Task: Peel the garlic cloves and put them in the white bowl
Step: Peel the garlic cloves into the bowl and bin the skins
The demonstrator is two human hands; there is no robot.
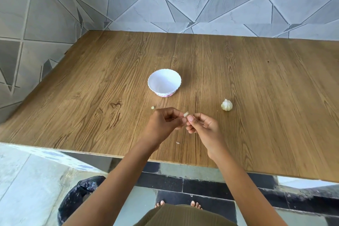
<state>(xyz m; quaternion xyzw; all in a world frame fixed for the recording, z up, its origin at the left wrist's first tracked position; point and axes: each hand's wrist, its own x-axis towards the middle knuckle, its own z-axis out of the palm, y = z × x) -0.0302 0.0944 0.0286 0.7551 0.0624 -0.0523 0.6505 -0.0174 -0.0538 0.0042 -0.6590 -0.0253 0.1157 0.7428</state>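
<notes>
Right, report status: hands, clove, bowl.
Left hand and right hand both pinch one garlic clove. White bowl looks empty. Garlic bulb sits right of it, nothing blocking.

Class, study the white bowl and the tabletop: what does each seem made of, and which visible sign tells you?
White bowl: probably plastic or melamine; smooth, slightly glossy, thin scalloped rim, pink printed band at the base. Tabletop: wood-grain surface, matte; the grain and knots look printed, so likely laminate, though real wood is possible.
</notes>
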